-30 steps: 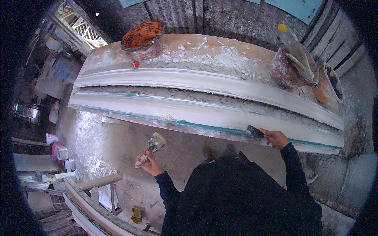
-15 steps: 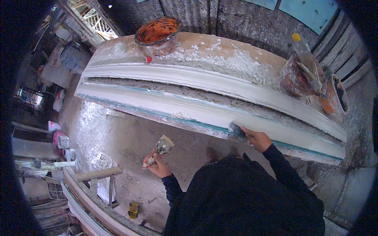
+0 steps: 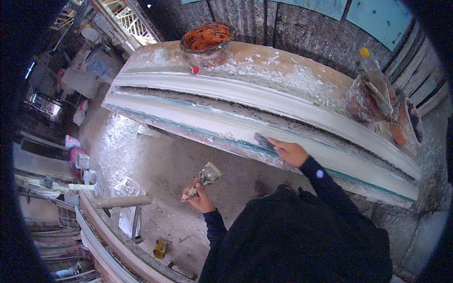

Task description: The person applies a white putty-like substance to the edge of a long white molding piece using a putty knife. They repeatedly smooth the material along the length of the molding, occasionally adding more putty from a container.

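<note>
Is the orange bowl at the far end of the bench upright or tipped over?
Upright. The orange bowl sits on the bench top with its open mouth facing up, so its inside shows. Whether anything is in it cannot be told.

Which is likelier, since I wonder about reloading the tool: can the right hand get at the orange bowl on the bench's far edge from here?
Probably not without leaning in. The right hand presses a dark pad on the near white moulding, while the orange bowl stands beyond both mouldings, far to the left. Nothing blocks the way; it just looks distant.
</note>
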A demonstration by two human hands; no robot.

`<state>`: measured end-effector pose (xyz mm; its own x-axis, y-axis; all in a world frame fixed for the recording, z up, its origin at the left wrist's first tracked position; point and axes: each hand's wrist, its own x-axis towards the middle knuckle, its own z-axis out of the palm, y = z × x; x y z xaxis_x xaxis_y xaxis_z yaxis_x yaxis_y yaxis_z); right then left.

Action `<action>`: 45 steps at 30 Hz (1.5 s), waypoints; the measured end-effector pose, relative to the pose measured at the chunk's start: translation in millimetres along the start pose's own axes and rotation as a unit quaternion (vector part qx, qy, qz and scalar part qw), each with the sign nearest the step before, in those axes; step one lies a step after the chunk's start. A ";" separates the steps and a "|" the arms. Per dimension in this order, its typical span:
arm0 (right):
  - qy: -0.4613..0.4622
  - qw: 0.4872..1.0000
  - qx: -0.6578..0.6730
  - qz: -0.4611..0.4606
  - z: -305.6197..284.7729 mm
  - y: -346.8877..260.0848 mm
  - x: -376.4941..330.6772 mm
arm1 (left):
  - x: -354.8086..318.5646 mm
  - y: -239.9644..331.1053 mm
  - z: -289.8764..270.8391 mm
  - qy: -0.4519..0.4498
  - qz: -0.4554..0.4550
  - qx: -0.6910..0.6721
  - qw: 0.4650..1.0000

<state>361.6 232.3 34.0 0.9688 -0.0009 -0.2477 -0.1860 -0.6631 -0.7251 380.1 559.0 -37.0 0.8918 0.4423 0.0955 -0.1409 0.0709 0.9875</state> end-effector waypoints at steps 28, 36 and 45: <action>0.054 0.966 -0.155 0.197 -67.6 112.7 -204.9 | -61.2 11.1 95.1 -0.123 -0.027 -0.010 0.992; 0.087 0.975 -0.138 0.149 -76.7 132.2 -225.2 | -93.2 17.6 97.0 -0.074 -0.060 -0.009 0.995; 0.054 0.987 -0.110 0.105 -61.6 116.9 -190.1 | -135.1 21.8 89.4 -0.080 0.001 -0.018 0.997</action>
<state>165.7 108.8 35.9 0.9268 -0.2272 -0.2992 -0.3557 -0.7868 -0.5044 294.9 420.9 -17.1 0.9481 0.2946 0.1194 -0.1558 0.1031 0.9824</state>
